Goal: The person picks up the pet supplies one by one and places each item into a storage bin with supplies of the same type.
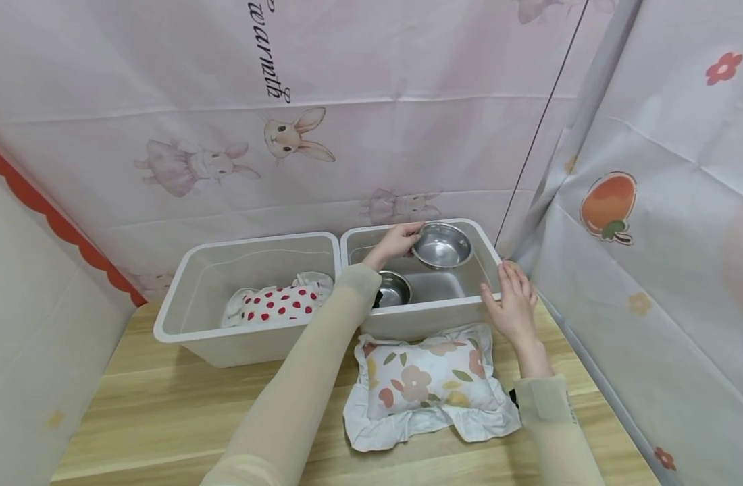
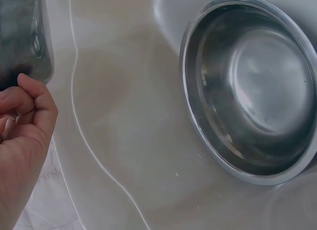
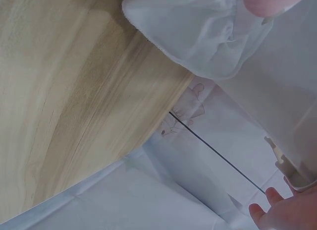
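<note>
Landmark: the bowl bin point(image 1: 475, 308), a pale rectangular tub on the wood-grain bench point(image 1: 165, 412).

Left hand point(image 1: 397, 243): reaching in over the near wall of the bowl bin, gripping the left edge of a steel bowl point(image 1: 442, 247). That bowl is over the far part of the bowl bin, its inside facing the head camera; whether it touches the far wall, cannot tell.

Right hand point(image 1: 515, 304): fingers extended, not curled, resting on the near right corner of the bowl bin; no object in it.

Second steel bowl point(image 1: 394, 289): inside the bowl bin, towards its left end, partly hidden by the left sleeve point(image 1: 323, 351).

Floral pillow point(image 1: 432, 381): flat on the bench, just in front of the bowl bin, white ruffled border.

Similar tub point(image 1: 192, 297): directly left of the bowl bin, holding a red-spotted pillow point(image 1: 280, 302) with a white frill.

Rabbit-print backdrop point(image 1: 396, 148): behind the bowl bin.
</note>
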Demonstrator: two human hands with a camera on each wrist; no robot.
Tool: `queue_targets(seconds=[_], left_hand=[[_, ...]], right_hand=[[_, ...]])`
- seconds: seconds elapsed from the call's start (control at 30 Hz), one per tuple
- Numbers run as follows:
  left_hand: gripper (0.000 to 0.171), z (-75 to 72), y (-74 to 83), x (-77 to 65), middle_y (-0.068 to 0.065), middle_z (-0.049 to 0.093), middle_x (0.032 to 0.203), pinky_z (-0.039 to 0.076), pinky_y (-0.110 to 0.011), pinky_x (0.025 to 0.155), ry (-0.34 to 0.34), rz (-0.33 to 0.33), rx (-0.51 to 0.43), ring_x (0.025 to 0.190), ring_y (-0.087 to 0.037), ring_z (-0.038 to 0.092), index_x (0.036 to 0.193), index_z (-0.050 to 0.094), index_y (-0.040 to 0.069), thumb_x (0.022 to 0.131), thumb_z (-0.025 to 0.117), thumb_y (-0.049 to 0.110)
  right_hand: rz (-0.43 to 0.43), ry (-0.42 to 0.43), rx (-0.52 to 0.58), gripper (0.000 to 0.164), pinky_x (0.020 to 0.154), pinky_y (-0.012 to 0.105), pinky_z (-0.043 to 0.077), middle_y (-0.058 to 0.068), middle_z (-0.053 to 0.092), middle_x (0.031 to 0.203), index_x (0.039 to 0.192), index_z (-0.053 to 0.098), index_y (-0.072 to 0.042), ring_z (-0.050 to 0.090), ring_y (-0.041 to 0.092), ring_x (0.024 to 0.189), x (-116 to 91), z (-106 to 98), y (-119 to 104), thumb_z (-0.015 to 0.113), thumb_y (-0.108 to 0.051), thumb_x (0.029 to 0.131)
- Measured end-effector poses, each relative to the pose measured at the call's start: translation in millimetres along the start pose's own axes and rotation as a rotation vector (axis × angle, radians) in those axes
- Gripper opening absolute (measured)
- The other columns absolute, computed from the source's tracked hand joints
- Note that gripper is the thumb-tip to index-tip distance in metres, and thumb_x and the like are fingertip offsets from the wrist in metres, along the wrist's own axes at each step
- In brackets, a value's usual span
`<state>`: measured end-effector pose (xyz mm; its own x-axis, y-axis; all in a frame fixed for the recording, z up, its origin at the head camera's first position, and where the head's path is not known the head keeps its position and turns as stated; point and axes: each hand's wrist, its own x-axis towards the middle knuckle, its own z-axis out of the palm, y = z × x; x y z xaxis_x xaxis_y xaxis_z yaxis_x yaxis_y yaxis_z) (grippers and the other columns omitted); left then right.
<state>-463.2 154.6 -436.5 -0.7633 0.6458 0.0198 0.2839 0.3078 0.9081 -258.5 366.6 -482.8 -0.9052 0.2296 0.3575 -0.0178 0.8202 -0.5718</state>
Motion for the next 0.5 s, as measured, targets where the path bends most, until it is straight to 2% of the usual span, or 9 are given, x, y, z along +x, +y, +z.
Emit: queue_targets(seconds=[0.13,0.23,0.5], left_hand=[[0.045,3.4,-1.8,0.9,-0.026,0.064,0.108,0.051,-0.019,0.056,0.002,0.006,0.031,0.056,-0.008,0.051,0.146,0.044,0.005,0.101,0.047,0.004],[0.045,5.1,-3.0,0.8,-0.023,0.064,0.098,0.052,-0.020,0.056,0.003,0.004,0.043,0.056,-0.009,0.051,0.146,0.044,0.006,0.101,0.048,0.004],[0.046,8.0,-3.2,-0.8,-0.006,0.051,0.073,0.050,-0.020,0.054,0.000,-0.012,0.030,0.054,-0.009,0.049,0.147,0.044,0.010,0.101,0.047,0.004]], right_hand=[[-0.005,0.008,-0.003,0.070,0.111,0.066,0.005,0.023,0.028,0.155,0.148,0.031,0.007,0.014,0.044,0.143,-0.3,1.0,0.4,0.050,-0.037,0.098],[-0.007,0.015,-0.004,0.070,0.111,0.066,0.005,0.023,0.028,0.155,0.148,0.032,0.007,0.015,0.044,0.143,-0.8,1.6,0.7,0.050,-0.037,0.098],[-0.009,0.021,0.002,0.070,0.111,0.065,0.004,0.023,0.027,0.155,0.148,0.031,0.007,0.014,0.044,0.143,-2.3,2.7,1.7,0.049,-0.038,0.098]])
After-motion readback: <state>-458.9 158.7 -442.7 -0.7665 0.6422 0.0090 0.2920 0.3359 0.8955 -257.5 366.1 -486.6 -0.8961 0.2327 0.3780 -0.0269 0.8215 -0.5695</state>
